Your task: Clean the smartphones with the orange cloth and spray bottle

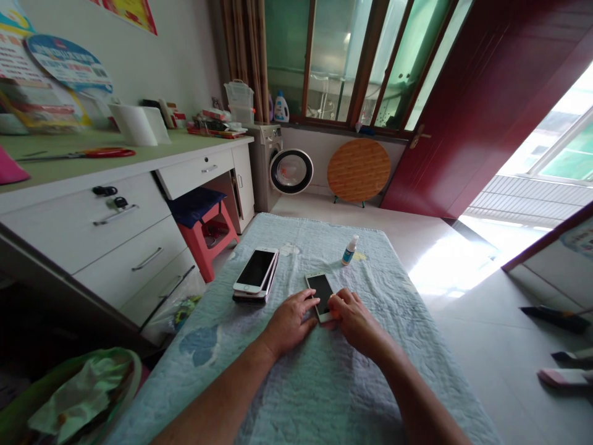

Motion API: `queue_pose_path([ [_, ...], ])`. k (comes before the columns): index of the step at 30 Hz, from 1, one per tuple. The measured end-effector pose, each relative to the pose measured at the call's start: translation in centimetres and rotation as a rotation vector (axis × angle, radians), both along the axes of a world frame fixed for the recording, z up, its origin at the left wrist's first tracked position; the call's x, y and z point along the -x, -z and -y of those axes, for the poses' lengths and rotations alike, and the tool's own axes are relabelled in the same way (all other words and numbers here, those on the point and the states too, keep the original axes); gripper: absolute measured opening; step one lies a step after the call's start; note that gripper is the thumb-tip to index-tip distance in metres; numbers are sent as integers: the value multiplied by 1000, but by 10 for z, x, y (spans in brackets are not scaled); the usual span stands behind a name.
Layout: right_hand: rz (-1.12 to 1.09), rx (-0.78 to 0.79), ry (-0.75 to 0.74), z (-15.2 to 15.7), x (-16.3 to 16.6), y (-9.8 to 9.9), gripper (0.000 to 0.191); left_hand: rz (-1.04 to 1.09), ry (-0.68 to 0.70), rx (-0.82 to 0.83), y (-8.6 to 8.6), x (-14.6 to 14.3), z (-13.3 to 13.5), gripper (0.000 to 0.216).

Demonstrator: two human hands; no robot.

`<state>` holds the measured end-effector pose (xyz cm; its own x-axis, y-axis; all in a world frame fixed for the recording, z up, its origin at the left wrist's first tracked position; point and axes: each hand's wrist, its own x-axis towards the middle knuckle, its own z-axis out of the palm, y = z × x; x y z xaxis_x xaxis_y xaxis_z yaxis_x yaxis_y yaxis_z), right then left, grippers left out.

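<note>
A white-framed smartphone (320, 296) with a dark screen lies face up on the cloth-covered table. My left hand (291, 318) rests at its left side, fingers stretched out and apart, the fingertips touching the phone's edge. On the phone's right side is my right hand (354, 315), its fingers curled and pressed together over the lower part of the screen. What those fingers hold, if anything, is too small to make out. To the left sits a stack of phones (254, 272), a white one on top. A small spray bottle (350, 250) stands upright beyond my right hand.
A pale blue patterned cloth (287, 389) covers the table. Left is a white desk (115, 213) with red-handled scissors (109, 152) and a paper roll (136, 123). A red stool (210, 235) stands beside it. Bottom left is a lined bin (78, 395).
</note>
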<state>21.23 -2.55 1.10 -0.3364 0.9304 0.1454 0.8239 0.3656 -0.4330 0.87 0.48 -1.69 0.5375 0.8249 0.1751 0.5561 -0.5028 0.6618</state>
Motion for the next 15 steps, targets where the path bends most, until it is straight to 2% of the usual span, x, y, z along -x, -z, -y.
queue_pose_path([
  [9, -15, 36, 44, 1, 5, 3, 9, 0, 10, 29, -1, 0, -3, 47],
  [15, -14, 40, 57, 1, 9, 4, 14, -7, 29, 74, -7, 1, -4, 61],
])
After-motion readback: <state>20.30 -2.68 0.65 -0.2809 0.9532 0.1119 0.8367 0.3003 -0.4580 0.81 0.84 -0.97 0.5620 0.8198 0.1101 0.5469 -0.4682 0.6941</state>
